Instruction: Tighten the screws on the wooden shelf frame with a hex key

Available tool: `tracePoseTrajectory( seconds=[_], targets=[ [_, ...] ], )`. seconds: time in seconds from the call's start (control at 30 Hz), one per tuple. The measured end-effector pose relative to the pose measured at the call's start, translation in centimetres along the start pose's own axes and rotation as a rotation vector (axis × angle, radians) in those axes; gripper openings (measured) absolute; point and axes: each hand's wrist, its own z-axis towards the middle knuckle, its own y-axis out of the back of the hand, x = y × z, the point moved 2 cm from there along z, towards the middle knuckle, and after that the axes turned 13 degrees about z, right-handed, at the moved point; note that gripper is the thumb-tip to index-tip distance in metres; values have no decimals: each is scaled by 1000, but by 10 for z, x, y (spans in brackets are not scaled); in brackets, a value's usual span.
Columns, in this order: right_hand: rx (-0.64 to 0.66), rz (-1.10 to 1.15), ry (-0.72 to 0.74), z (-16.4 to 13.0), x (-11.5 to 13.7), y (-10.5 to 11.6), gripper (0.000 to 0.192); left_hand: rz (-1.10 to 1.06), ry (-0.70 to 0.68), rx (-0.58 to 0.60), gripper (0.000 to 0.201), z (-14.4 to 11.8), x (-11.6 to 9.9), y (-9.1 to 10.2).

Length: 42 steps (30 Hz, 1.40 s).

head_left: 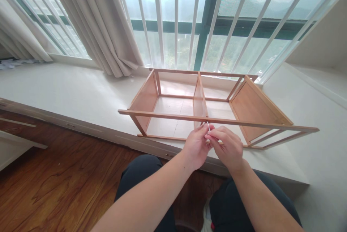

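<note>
A wooden shelf frame point(162, 116) lies on its side on the white window ledge, its long front rail running across in front of me. At the joint between this rail and the middle panel point(200, 98), a thin silver hex key point(208, 126) points up to the rail's underside. My right hand point(226, 146) pinches its lower end between thumb and fingers. Close against it, my left hand point(197, 144) has its fingers closed around the same key just below the rail. The fingers partly hide the key, and no screw head shows.
Behind the frame stands a barred window point(176, 18) with a beige curtain point(100, 22) to its left. The white ledge point(67, 91) drops to a wooden floor point(70, 177). A white wall point(320, 127) rises on the right. My knees are against the ledge's front.
</note>
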Motion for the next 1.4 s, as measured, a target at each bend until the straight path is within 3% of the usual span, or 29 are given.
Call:
tracePoseTrajectory(
  seconds=[0.27, 0.67, 0.87, 1.4],
  targets=[
    [-104, -28, -108, -6, -2, -1, 20, 66, -22, 2, 36, 1, -1, 0],
    [-77, -12, -191, -3, 0, -5, 13, 30, -37, -32, 23, 0, -1, 2],
    [-92, 5, -205, -5, -1, -5, 13, 68, -33, -57, 33, 2, 0, 3],
    [-129, 72, -316, -12, -5, -6, 17, 135, -4, -99, 38, 0, -1, 5]
  ],
)
